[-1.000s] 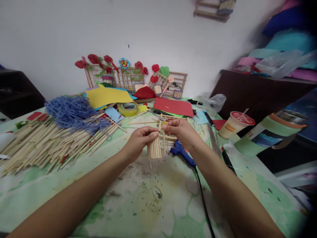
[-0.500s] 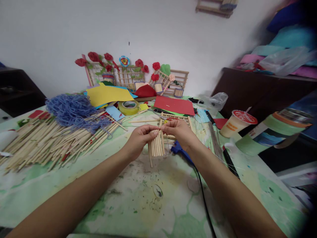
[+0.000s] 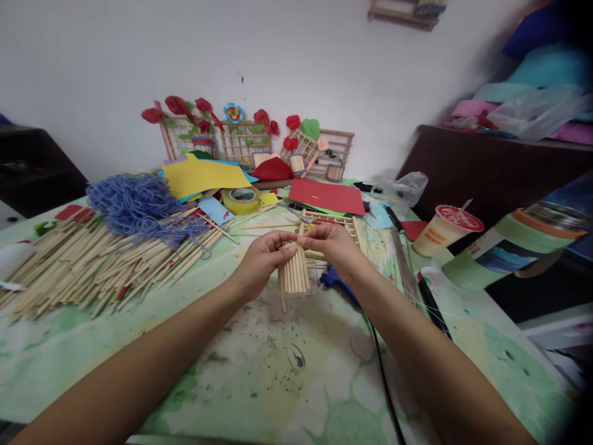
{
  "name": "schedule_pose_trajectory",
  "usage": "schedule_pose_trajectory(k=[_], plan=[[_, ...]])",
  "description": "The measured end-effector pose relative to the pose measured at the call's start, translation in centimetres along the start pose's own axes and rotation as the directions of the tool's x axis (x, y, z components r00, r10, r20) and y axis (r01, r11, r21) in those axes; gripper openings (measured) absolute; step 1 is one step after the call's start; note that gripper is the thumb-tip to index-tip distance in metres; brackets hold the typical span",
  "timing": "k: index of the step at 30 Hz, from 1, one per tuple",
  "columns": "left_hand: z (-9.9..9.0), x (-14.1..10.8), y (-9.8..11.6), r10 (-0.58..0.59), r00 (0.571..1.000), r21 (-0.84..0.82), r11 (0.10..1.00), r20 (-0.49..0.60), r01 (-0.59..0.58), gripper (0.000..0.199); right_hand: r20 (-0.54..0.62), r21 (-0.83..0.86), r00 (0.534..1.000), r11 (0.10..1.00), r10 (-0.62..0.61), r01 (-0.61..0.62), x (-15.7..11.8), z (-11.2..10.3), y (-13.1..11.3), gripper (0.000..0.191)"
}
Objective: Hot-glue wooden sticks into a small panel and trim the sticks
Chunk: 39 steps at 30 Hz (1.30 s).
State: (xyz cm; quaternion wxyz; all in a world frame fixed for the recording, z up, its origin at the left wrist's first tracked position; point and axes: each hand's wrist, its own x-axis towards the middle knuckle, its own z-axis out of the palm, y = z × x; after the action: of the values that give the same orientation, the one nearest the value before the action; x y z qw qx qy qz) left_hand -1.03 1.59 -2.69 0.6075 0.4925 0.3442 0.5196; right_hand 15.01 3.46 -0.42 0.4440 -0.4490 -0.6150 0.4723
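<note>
A small panel of pale wooden sticks (image 3: 294,272), laid side by side, hangs from my fingers above the table; one stick at its left reaches lower than the others. My left hand (image 3: 264,258) pinches the panel's upper left, thumb in front. At its top right corner, the thumb and fingertips of my right hand (image 3: 333,246) are pressed together, touching the panel's edge. Behind my hands lies a stick lattice frame (image 3: 356,230), partly covered. Under my right wrist is a blue glue gun (image 3: 334,279).
Blue yarn (image 3: 132,201) rests on many loose sticks (image 3: 88,266) at the left. A drink cup (image 3: 438,232) and a green flask (image 3: 500,247) stand right. The glue gun's black cable (image 3: 382,371) runs toward me. Red card (image 3: 327,198) lies behind.
My right fingertips have shifted slightly at the panel's top corner. The panel has turned a little, and both hands keep nearly the same place.
</note>
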Motion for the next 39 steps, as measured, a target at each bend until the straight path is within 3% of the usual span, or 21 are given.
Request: schedule_pose_trajectory(k=[16,21,24,26,28,33,39], plan=[[0.1,-0.1,0.1,0.005,1.000,-0.015,1.000,-0.019,-0.006,0.025,0.008,-0.027,1.000,0.999,-0.026,0.026,-0.1,0.3,0.0,0.019],[-0.2,0.2,0.3,0.015,0.999,-0.022,1.000,-0.032,-0.016,0.026,0.066,-0.193,0.995,0.978,-0.073,0.084,-0.4,-0.7,-1.1,0.034],[-0.4,0.4,0.4,0.016,0.997,-0.028,0.999,-0.072,-0.019,0.025,0.170,-0.336,0.971,0.916,-0.169,0.218,-0.7,-1.6,-1.9,0.056],[-0.6,0.5,0.5,0.026,0.996,-0.035,0.999,-0.082,-0.029,0.025,0.282,-0.454,0.927,0.817,-0.246,0.355,-1.0,-1.9,-2.2,0.086],[-0.7,0.5,0.5,0.042,0.996,-0.037,0.998,-0.078,-0.045,0.027,0.384,-0.539,0.875,0.698,-0.295,0.472,-1.2,-2.0,-2.2,0.103],[-0.8,0.5,0.5,0.063,0.997,-0.043,0.997,-0.037,-0.065,0.029,0.475,-0.579,0.817,0.583,-0.327,0.570,-1.3,-1.5,-2.1,0.100],[-0.7,0.6,0.6,0.063,0.996,-0.065,0.996,-0.064,-0.067,0.028,0.454,-0.586,0.824,0.583,-0.339,0.563,-1.2,-1.0,-1.6,0.098]])
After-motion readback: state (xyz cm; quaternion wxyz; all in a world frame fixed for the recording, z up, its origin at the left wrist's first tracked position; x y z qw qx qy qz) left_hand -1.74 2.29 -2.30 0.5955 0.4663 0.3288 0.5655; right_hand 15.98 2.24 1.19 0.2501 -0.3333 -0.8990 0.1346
